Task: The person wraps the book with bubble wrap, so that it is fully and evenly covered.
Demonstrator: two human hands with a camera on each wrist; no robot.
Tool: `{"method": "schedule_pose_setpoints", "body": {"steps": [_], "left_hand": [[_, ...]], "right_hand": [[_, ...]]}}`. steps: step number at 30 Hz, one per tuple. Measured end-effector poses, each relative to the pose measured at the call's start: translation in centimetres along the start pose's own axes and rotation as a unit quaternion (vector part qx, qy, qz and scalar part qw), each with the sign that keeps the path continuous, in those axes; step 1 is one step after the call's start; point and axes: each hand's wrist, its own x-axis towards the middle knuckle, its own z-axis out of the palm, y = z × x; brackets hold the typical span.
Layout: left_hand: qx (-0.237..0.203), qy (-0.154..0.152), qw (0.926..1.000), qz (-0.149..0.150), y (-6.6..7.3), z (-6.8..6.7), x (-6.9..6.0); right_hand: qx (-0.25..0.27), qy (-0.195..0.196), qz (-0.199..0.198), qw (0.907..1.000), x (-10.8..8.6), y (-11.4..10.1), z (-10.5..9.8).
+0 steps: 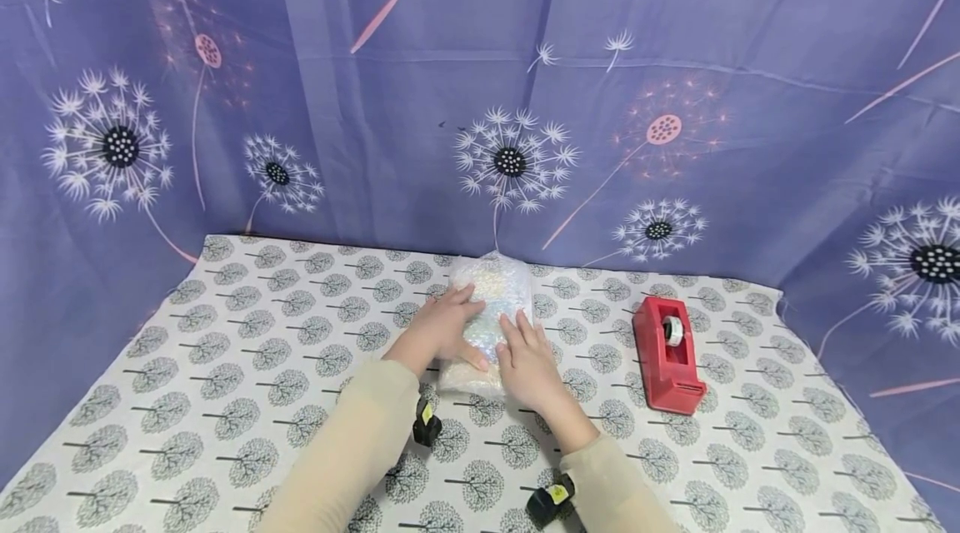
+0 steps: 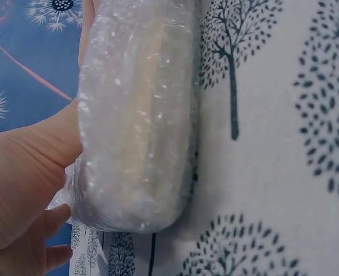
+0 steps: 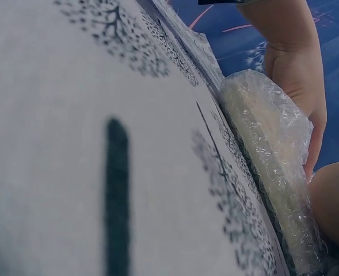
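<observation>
A bubble-wrapped package (image 1: 491, 283) lies flat on the tree-print cloth, with something pale and yellowish showing through the wrap. My left hand (image 1: 442, 326) rests on its left side, fingers spread over the top and thumb near the front end. On the right edge, my right hand (image 1: 531, 362) lies with its fingers extended over the wrap. The left wrist view shows the package's thick rounded side (image 2: 137, 126) with the left hand (image 2: 25, 178) against it. In the right wrist view, clear wrap covers the package (image 3: 273, 155) beside the right hand (image 3: 336, 207). What is inside cannot be made out.
To the right stands a red tape dispenser (image 1: 667, 358) with a roll of tape (image 1: 672, 331) in it. The cloth-covered table (image 1: 300, 366) meets a purple dandelion-print curtain (image 1: 420, 141) behind and at both sides.
</observation>
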Motion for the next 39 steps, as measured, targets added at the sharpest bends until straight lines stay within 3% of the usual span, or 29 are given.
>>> {"method": "schedule_pose_setpoints", "body": {"steps": [11, 18, 25, 32, 39], "left_hand": [[-0.084, -0.008, 0.9964, -0.010, -0.4, 0.3, -0.3], [-0.058, -0.021, 0.9977, -0.029, 0.4, 0.1, 0.0], [-0.045, -0.031, 0.9977, -0.038, 1.0, -0.3, -0.1], [-0.050, -0.037, 0.9971, -0.043, 0.9, -0.3, 0.0], [-0.040, -0.038, 0.9974, -0.046, 0.8, -0.2, 0.1]], "right_hand": [[0.010, 0.002, -0.014, 0.9998, -0.4, -0.1, -0.1], [0.029, -0.008, -0.014, 0.9994, -0.5, 0.4, -0.4], [0.039, -0.032, -0.043, 0.9978, -0.5, 1.2, -1.6], [0.056, -0.048, -0.073, 0.9946, -0.9, 2.1, -2.6], [0.063, -0.042, -0.074, 0.9944, -1.4, 2.7, -3.3]]}}
